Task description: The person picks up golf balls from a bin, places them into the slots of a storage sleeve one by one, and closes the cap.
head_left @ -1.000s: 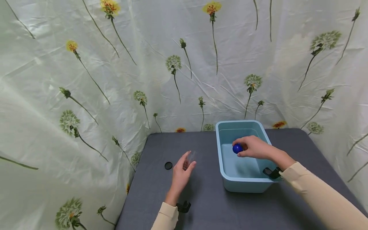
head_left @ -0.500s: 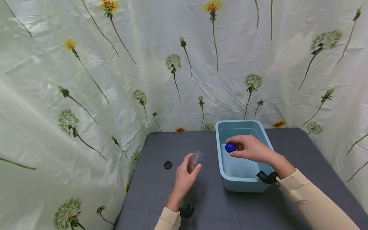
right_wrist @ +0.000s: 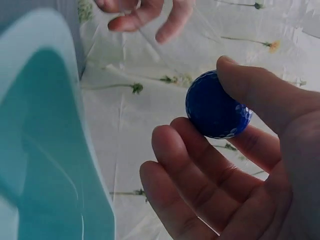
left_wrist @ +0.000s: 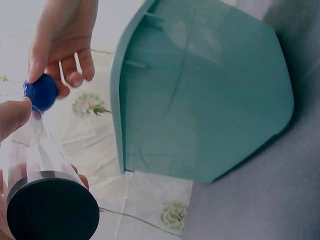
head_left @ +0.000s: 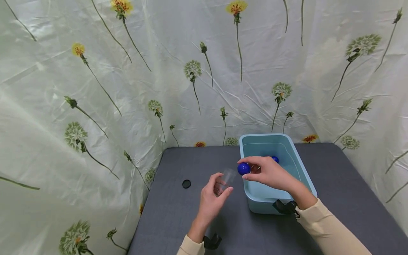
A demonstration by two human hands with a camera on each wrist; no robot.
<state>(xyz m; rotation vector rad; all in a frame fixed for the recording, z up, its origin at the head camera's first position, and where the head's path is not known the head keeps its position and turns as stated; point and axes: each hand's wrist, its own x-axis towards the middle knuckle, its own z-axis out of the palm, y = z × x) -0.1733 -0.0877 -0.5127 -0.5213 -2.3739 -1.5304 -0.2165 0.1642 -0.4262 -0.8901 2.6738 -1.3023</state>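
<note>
Blue ball: up in the air at the left rim of the bin as the head view shows it, in the right hand. Pinched between thumb and fingers, gap no wider than the ball; the other fingers are bent and off it.

Clear tube: just left of the ball, in the left hand. Thumb and fingers curve round it, spread about as wide as the tube.

Key relation: ball vs the tube's far end. Left wrist view has the black base toward the camera and the long axis running away from it, clear end up by the ball. Head view: tube tilted, neither flat nor upright, that end up and to the right. Ball sits just beside it, on the right-hand side. Contact: can't confirm; head view suggests a slim gap. My read: alignment of ball to tube axis is what counts, and the right hand is the nearer one to that end.

Further out: a second blue ball in the bin, partly behind the right hand. Black lid lies flat on the table, left of the left hand, well apart from the bin.
</note>
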